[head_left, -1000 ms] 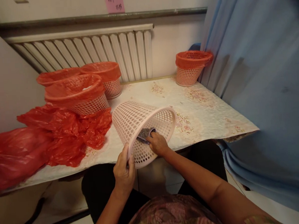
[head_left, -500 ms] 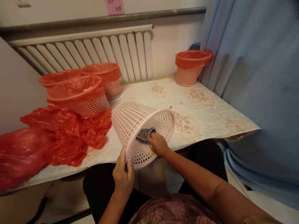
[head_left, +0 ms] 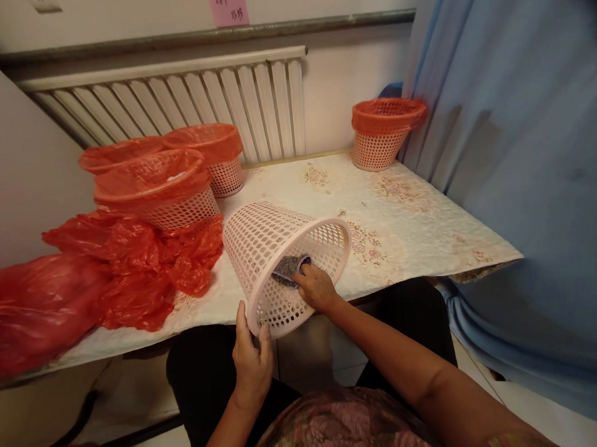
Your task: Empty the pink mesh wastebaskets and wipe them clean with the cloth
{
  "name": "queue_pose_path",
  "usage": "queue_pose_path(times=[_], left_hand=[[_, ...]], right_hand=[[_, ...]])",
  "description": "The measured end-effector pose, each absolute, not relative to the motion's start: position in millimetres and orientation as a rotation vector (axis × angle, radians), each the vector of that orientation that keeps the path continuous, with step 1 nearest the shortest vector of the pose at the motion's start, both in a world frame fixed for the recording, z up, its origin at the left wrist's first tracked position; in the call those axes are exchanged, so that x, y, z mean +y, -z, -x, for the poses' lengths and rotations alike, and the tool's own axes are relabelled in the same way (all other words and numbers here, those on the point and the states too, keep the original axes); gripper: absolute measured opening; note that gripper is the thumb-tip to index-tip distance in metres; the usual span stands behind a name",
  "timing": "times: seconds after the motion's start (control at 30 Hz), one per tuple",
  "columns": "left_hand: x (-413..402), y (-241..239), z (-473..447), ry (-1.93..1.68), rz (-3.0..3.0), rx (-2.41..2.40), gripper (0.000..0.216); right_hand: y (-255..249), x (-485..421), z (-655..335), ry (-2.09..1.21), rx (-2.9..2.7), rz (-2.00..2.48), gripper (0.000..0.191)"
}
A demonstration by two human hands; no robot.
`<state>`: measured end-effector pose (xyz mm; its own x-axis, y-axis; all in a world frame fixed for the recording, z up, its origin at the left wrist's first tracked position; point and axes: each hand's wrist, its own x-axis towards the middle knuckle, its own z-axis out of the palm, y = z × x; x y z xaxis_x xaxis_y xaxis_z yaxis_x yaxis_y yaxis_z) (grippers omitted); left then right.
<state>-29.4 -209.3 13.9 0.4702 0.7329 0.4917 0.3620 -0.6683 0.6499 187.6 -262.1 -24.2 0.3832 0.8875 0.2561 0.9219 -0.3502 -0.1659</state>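
Note:
A pale pink plastic wastebasket [head_left: 266, 235] with a mesh of holes lies on its side at the table's front edge, its mouth facing me. My left hand [head_left: 253, 359] is at the lower left of its rim, thumb on one side and fingers on the other. Inside the mouth, my right hand [head_left: 316, 288] grips a grey scrubbing cloth [head_left: 288, 271] with a pale edge, against the inner wall. The right fingertips are partly hidden by the cloth.
Several wastebaskets [head_left: 178, 213] lined with red bags stand at the back left, with crumpled red plastic bags [head_left: 130, 265] before them. Another lined wastebasket [head_left: 379, 149] stands at the back right, beside a blue curtain [head_left: 526, 171]. A radiator [head_left: 252, 112] runs behind the flowered tablecloth [head_left: 321, 189].
My left hand has slid a little down and right along the rim. The wastebasket and my right hand with the cloth have hardly moved.

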Motion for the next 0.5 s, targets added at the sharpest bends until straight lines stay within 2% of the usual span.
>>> queue_pose_path(times=[0.27,0.5], left_hand=[[-219,33,35,-0.834,-2.128,0.949,0.061],[-217,21,23,-0.818,-2.146,0.880,0.063]], right_hand=[[22,-263,-188,0.141,-1.591,2.372,0.030],[17,-263,-188,0.096,-1.536,2.377,0.031]])
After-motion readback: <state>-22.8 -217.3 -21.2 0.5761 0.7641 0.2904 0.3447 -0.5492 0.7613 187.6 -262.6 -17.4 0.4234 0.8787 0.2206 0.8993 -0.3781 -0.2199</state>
